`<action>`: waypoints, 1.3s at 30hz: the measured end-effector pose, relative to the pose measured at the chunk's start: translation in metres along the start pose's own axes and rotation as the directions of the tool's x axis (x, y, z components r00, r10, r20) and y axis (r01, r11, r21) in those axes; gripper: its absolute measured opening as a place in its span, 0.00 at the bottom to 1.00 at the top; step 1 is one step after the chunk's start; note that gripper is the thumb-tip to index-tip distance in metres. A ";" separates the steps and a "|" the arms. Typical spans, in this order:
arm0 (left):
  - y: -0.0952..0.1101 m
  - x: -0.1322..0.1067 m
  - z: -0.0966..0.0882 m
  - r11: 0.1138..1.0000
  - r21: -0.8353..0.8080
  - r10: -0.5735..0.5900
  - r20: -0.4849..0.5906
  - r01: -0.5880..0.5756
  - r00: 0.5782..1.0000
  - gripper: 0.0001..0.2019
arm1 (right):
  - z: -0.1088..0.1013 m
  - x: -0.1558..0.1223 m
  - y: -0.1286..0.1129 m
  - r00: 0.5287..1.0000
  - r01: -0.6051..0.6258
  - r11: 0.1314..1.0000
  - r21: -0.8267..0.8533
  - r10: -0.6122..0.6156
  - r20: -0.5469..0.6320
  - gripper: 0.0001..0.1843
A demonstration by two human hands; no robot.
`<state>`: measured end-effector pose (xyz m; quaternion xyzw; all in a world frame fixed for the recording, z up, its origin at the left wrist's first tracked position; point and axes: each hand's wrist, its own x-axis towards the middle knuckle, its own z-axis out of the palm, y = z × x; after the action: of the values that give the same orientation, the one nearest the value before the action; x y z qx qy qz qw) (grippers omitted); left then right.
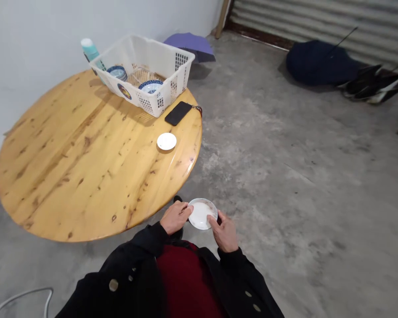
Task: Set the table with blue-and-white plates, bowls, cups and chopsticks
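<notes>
The small white dish [200, 213] is sitting level in front of the person's chest, just off the near edge of the round wooden bench [69, 168], out over the concrete floor. Both hands are gripping it by the rim, the left hand [176, 216] and the right hand [224, 229] on opposite sides, which seems to be keeping its face up and steady. A second dish [166, 141] is lying on the bench, with a dark phone [178, 113] beyond it and a white basket [182, 66] holding blue-rimmed bowls [151, 86]

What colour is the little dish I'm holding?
The dish is white, clearest in the head view.
</notes>
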<state>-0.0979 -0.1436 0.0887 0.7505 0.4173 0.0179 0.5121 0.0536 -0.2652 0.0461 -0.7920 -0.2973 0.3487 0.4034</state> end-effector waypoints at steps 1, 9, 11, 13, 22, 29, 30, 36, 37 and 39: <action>0.002 0.010 -0.003 1.000 -0.005 0.009 -0.014 -0.009 1.000 0.19 | -0.002 0.012 -0.003 1.000 0.002 1.000 -0.002 -0.002 0.014 0.27; 0.013 0.086 -0.047 0.992 -0.114 -0.075 -0.158 0.057 0.985 0.16 | -0.005 0.126 -0.065 0.988 0.079 0.991 -0.112 -0.063 0.141 0.25; 0.012 0.101 -0.062 0.992 -0.116 -0.081 -0.194 0.059 0.978 0.15 | 0.002 0.153 -0.081 0.981 0.114 0.983 -0.146 -0.088 0.174 0.25; 0.010 0.114 -0.076 0.992 -0.102 -0.102 -0.240 0.079 0.966 0.14 | 0.012 0.178 -0.094 0.974 0.150 0.972 -0.178 -0.115 0.197 0.25; 0.006 0.155 -0.127 0.947 0.009 -0.281 -0.452 0.320 0.846 0.13 | 0.066 0.257 -0.140 0.885 0.440 0.846 -0.301 -0.353 0.303 0.22; 0.002 0.180 -0.135 0.875 -0.070 -0.439 -0.533 0.480 0.723 0.15 | 0.094 0.304 -0.150 0.795 0.573 0.758 -0.313 -0.421 0.436 0.23; 0.001 0.183 -0.135 0.860 -0.104 -0.469 -0.546 0.500 0.694 0.16 | 0.098 0.309 -0.151 0.786 0.580 0.755 -0.305 -0.419 0.455 0.23; 0.000 0.192 -0.138 0.768 -0.184 -0.586 -0.590 0.614 0.556 0.10 | 0.113 0.325 -0.163 0.701 0.634 0.720 -0.282 -0.380 0.604 0.23; 0.000 0.193 -0.138 0.756 -0.184 -0.591 -0.604 0.628 0.534 0.09 | 0.115 0.326 -0.166 0.682 0.647 0.709 -0.281 -0.374 0.629 0.23; -0.002 0.195 -0.139 0.743 -0.184 -0.590 -0.633 0.643 0.501 0.09 | 0.118 0.329 -0.172 0.648 0.671 0.687 -0.278 -0.363 0.669 0.24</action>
<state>-0.0354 0.0871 0.0749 0.5138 0.8087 0.0801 0.2751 0.1181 0.1188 0.0378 -0.6024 -0.7042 0.3400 0.1600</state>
